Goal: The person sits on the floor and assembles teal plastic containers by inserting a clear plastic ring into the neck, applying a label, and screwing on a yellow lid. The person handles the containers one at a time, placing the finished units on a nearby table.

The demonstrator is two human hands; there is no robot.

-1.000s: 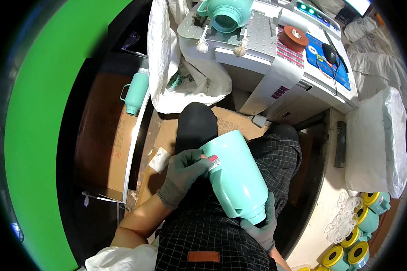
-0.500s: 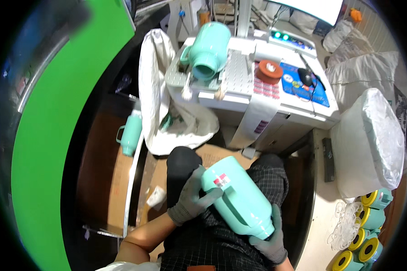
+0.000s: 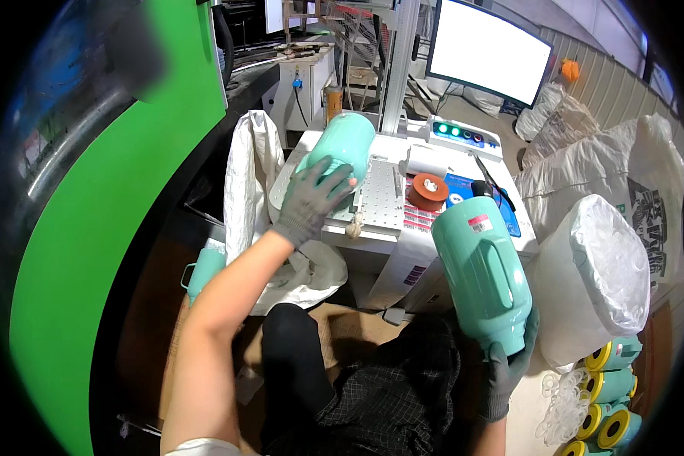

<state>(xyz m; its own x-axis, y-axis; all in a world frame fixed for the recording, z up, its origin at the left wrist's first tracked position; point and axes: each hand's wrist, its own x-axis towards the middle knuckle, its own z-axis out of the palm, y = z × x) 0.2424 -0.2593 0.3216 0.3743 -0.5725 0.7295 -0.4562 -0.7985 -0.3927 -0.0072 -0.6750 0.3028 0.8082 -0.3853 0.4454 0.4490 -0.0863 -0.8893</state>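
Note:
My right hand (image 3: 504,372), in a grey glove, grips a mint-green thermos jug casing (image 3: 471,258) by its narrow neck. The casing is tilted, neck down, with its handle towards me and a small red-and-white sticker near its broad end. My gloved left hand (image 3: 315,196) lies with fingers spread over a second mint-green thermos casing (image 3: 346,137). That one rests on the perforated metal plate (image 3: 382,194) of a white machine table; my hand covers its neck end and much of its handle.
Beside the plate are an orange tape roll (image 3: 428,192), a sticker strip (image 3: 403,266) and a lit control box (image 3: 463,135). A monitor (image 3: 490,53) stands behind. White sacks (image 3: 585,281) flank the table. Yellow-rimmed green casings (image 3: 612,386) and pale rings (image 3: 562,406) lie lower right.
The right hand has lifted its casing from my lap up to the right. My left hand has let go of it and reached forward onto the casing on the plate. The view has tilted up.

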